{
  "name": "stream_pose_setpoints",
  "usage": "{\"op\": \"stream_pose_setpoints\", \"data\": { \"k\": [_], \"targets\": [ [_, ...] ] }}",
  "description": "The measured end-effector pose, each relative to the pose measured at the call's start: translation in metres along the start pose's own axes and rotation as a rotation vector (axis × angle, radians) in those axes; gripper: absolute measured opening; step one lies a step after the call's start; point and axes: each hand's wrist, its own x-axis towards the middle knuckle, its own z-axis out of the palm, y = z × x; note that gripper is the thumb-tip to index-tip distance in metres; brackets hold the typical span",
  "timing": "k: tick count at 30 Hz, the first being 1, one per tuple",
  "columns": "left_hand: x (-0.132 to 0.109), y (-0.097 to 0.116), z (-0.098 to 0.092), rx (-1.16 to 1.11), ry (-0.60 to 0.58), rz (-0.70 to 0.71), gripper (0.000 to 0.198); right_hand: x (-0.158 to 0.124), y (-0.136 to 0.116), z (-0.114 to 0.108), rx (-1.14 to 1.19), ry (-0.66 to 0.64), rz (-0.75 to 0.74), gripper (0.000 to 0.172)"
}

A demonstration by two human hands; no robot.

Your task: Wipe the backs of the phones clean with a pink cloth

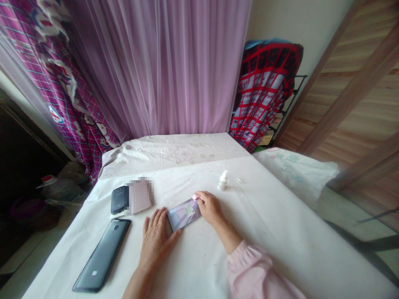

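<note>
A smartphone [179,220] with a shiny, lilac reflective face and a small pale label lies flat on the white-covered table. My left hand [156,238] braces its left end, fingers at the upper corner and thumb at the lower edge. At the far right end, my right hand [210,207] pinches a small crumpled pink-and-white cloth or tissue [196,197] against the phone's surface. Just beyond that hand stands a small white spray bottle [223,180], upright. What the palms cover is hidden.
A large dark phone [102,257] lies face down at left. Behind it are a smaller black phone [119,200] and a partly blurred pink one [140,195]. A tiny clear piece [240,180] sits right of the bottle. Purple curtains [168,66] hang behind the table.
</note>
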Motion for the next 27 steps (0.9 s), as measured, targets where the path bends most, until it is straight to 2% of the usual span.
{"op": "stream_pose_setpoints", "data": {
  "k": [8, 13, 16, 19, 23, 27],
  "targets": [
    [0.000, -0.003, 0.003, 0.023, 0.046, 0.033, 0.053, -0.004, 0.000, -0.007, 0.015, 0.001, 0.006, 0.022],
    [0.003, -0.007, 0.009, -0.003, 0.149, -0.007, 0.046, -0.010, -0.007, -0.018, -0.022, -0.067, 0.063, 0.022],
    [0.006, -0.009, 0.010, -0.024, 0.218, -0.027, 0.046, -0.016, -0.014, -0.027, -0.010, -0.133, 0.081, 0.021],
    [0.009, -0.010, 0.009, -0.029, 0.237, -0.034, 0.045, -0.023, -0.022, -0.035, 0.041, -0.194, 0.079, 0.018],
    [0.011, -0.009, 0.005, -0.011, 0.196, -0.045, 0.040, -0.032, -0.032, -0.036, 0.214, -0.369, 0.072, 0.021],
    [0.010, -0.007, 0.001, -0.014, 0.120, -0.083, 0.041, -0.035, -0.040, -0.029, 0.277, -0.516, -0.019, 0.021]
  ]
}}
